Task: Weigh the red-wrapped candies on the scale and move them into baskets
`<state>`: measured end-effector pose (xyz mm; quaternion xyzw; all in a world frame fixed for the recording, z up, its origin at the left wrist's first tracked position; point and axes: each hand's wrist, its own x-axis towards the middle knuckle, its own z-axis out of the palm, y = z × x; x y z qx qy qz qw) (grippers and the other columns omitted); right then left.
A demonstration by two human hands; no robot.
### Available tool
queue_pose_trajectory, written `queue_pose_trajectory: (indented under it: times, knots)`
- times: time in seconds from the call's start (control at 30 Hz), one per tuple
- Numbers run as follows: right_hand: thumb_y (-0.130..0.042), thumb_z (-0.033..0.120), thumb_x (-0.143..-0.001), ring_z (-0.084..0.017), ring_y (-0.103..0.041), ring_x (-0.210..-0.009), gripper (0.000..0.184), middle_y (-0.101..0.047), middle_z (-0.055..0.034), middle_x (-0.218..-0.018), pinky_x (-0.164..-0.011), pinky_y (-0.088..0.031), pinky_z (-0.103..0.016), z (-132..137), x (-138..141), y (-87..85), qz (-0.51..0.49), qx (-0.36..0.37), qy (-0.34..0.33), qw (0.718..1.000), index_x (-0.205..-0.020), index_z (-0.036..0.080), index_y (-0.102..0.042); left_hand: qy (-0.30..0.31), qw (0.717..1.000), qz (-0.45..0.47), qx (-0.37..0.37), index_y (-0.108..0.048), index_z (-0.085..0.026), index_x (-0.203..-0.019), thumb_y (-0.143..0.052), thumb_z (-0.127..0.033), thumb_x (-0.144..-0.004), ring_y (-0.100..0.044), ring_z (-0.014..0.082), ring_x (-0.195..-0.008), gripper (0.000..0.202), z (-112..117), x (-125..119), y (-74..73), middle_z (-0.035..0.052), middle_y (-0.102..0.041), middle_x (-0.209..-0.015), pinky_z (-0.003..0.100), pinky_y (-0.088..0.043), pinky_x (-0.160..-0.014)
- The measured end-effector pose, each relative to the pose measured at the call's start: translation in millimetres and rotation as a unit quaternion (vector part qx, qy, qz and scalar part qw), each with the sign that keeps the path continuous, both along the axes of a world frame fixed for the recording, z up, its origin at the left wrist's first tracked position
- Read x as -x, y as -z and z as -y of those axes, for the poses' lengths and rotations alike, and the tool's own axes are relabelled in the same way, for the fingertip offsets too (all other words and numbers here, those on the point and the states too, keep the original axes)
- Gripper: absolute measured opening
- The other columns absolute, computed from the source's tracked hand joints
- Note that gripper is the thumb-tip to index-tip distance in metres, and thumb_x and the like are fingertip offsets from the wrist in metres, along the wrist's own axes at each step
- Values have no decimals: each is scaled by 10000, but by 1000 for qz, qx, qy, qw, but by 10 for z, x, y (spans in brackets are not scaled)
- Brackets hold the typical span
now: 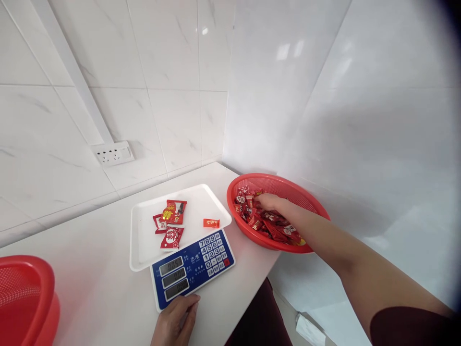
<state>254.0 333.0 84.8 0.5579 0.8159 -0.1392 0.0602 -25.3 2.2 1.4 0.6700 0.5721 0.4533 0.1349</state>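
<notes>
My right hand reaches into a red mesh basket, its fingertips down among red-wrapped candies and hidden from view. Resting on the table at the scale's front edge, my left hand has its fingers curled in, and nothing shows in them. The blue-and-white weighing scale carries a white tray. On the tray's left half several red candy packets lie bunched together. A small orange-red candy sits apart near the tray's right side.
A second red basket stands at the table's left, cut off by the frame. White tiled walls with a power socket bound the white table behind and to the right. A white object lies on the floor below.
</notes>
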Motion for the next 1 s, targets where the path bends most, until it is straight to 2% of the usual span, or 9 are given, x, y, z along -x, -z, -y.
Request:
queue_pose_trajectory:
  times: [0.13, 0.23, 0.4, 0.53, 0.63, 0.77, 0.87, 0.93, 1.0]
  knots:
    - [-496, 351, -893, -176, -601, -847, 246, -633, -68, -958, -764, -473, -355, -35, -21, -246, 17, -25, 27, 999, -937, 137, -610, 15, 1000, 1, 1, -633, -268, -918, -513, -370, -863, -662, 111, -680, 167, -2, 8, 8, -8, -693, -783, 145, -527, -610]
    - [-393, 356, -918, -229, -599, -827, 340, -652, -116, -877, -732, -430, -341, 33, 34, -461, -15, -69, 17, 997, -811, 124, -618, 28, 1000, -5, 7, -629, -259, -925, -504, -345, -871, -661, 120, -694, 161, 2, -6, -3, 6, -694, -798, 158, -531, -619]
    - [-292, 456, -913, -199, -594, -778, 441, -663, -54, -840, -679, -406, -274, 399, 495, -688, -107, -86, -67, 988, -779, 178, -608, 39, 998, -35, 37, -613, -249, -946, -480, -257, -882, -661, 119, -741, 148, 29, -24, -108, 7, -693, -840, 170, -529, -658]
    - [-355, 519, -874, -176, -596, -692, 434, -661, -31, -750, -608, -401, -254, 711, 1025, -714, -177, -29, -140, 974, -743, 193, -610, 37, 997, -53, 52, -604, -236, -952, -462, -217, -884, -658, 123, -755, 158, 45, -13, -178, 12, -691, -844, 188, -525, -666]
    - [-347, 470, -895, -169, -612, -745, 384, -680, -30, -792, -637, -409, -247, 858, 1291, -696, -213, -5, -178, 961, -866, 209, -627, 29, 997, -53, 53, -604, -225, -953, -450, -203, -884, -654, 131, -758, 170, 57, 0, -187, 23, -687, -842, 206, -523, -668]
    - [-481, 492, -819, -224, -619, -810, 343, -689, -56, -925, -598, -389, -265, 975, 1350, -698, -84, -58, -189, 977, -1010, 244, -620, 31, 997, -46, 54, -604, -215, -948, -450, -190, -879, -646, 133, -730, 171, 75, 1, -184, 27, -683, -828, 215, -517, -647]
    - [-560, 466, -758, -232, -623, -737, 286, -692, -56, -884, -522, -348, -253, 1046, 1318, -706, 12, -56, -212, 976, -904, 239, -653, 43, 996, -47, 58, -606, -211, -953, -452, -184, -878, -642, 137, -726, 174, 78, -14, -181, 29, -683, -826, 224, -513, -645]
    - [-559, 402, -765, -212, -617, -689, 202, -689, -41, -797, -492, -319, -242, 1080, 1344, -682, 24, -57, -226, 972, -791, 228, -659, 51, 996, -52, 59, -608, -207, -956, -451, -183, -878, -641, 141, -725, 177, 76, -24, -177, 32, -683, -823, 230, -510, -643]
    - [-538, 366, -789, -202, -617, -713, 187, -687, -33, -797, -495, -313, -237, 1099, 1422, -631, 11, -69, -236, 969, -763, 225, -657, 55, 995, -52, 61, -609, -205, -958, -448, -183, -880, -640, 140, -722, 181, 74, -27, -175, 33, -682, -819, 230, -508, -640]
